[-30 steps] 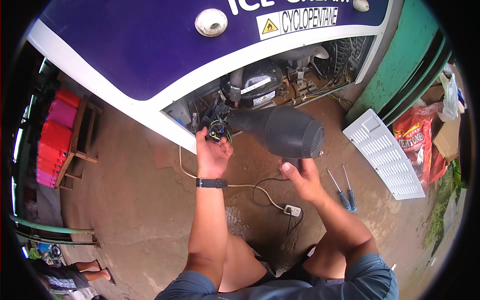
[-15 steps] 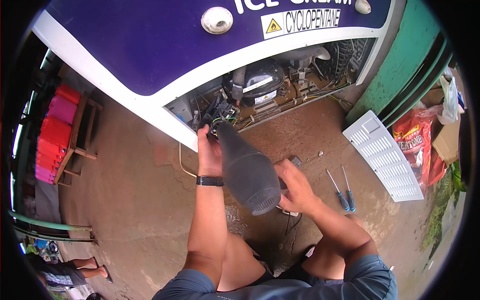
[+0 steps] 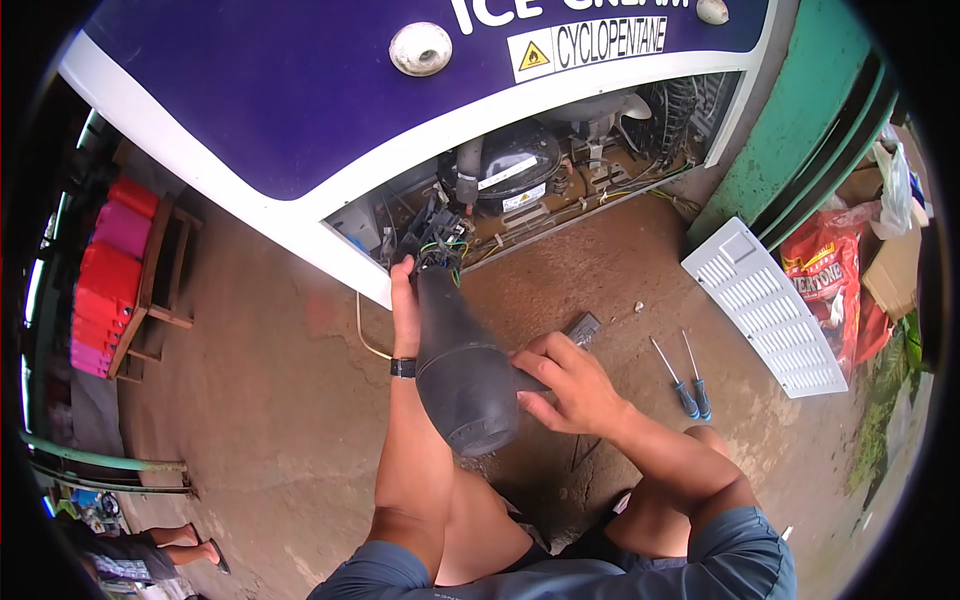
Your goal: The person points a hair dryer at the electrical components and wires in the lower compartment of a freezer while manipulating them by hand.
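My right hand [image 3: 572, 388] is closed around the handle of a black hair dryer [image 3: 465, 380]. The dryer's narrow end points up at a black electrical part with loose coloured wires [image 3: 436, 238], at the left end of the freezer's open compartment. My left hand [image 3: 404, 315] grips that part from below, thumb raised along its side; the dryer hides most of its fingers. Behind the wires sits a black compressor [image 3: 515, 165] with white labels.
The purple and white freezer [image 3: 250, 110] stands in front. On the floor to the right lie two screwdrivers [image 3: 688, 395] and a vented grey panel [image 3: 770, 310] leaning by bags. A dark block [image 3: 582, 328] lies near my right hand. Red and pink crates [image 3: 110, 265] are at left, near a person's legs [image 3: 180, 545].
The hair dryer's rear has swung left and slightly down, and my right hand has moved left with it. My left hand stays at the wired part. The whole view has shifted slightly.
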The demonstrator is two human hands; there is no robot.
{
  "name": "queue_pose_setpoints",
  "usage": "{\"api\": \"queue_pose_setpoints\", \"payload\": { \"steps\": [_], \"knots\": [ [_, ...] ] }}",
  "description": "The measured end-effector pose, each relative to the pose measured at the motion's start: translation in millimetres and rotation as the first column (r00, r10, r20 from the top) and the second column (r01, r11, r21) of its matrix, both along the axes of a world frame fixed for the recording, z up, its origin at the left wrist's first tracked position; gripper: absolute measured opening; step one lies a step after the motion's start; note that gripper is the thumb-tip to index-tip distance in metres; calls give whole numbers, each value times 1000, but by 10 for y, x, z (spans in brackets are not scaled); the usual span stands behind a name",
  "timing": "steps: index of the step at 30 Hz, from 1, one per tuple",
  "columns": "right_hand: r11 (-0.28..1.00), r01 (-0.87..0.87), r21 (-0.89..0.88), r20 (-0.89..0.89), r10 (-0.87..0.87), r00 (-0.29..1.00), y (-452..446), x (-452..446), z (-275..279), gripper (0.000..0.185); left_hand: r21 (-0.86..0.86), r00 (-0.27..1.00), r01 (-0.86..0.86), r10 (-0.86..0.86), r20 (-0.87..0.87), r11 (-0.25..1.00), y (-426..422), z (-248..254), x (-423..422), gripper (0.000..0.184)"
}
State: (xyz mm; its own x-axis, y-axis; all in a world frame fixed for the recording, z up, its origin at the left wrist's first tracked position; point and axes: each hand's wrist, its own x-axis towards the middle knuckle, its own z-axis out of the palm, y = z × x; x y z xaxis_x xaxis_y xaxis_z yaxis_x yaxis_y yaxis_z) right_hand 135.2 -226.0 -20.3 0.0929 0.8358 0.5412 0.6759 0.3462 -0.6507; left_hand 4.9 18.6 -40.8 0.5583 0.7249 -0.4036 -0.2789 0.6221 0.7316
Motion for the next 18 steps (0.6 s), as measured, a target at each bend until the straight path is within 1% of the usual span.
{"api": "queue_pose_setpoints", "payload": {
  "steps": [4,7,9,13,15,16,18],
  "knots": [
    [1000,2,-6,0,-2,1000,0,-6,3,48,42,999,-22,23,-33,999,-7,7,13,58],
    [1000,8,-14,7,-8,1000,-2,-2,26,48,19,1000,-7,8,-14,1000,36,-47,-20,58],
    [1000,16,-10,7,-16,1000,-4,-2,26,47,-17,999,3,-2,46,1000,46,-56,-44,56],
    [1000,27,6,8,-27,1000,-8,23,22,46,27,997,59,-61,57,998,6,9,-51,55],
    [999,36,-3,7,-36,999,-23,32,18,46,53,999,4,-7,53,999,-14,30,-30,52],
    [999,43,-11,6,-43,999,-29,37,17,46,53,999,5,-7,53,999,-24,36,-23,52],
    [999,49,-5,9,-49,999,-35,50,13,46,10,994,-6,5,111,1000,-37,41,-16,49]
  ]
}}
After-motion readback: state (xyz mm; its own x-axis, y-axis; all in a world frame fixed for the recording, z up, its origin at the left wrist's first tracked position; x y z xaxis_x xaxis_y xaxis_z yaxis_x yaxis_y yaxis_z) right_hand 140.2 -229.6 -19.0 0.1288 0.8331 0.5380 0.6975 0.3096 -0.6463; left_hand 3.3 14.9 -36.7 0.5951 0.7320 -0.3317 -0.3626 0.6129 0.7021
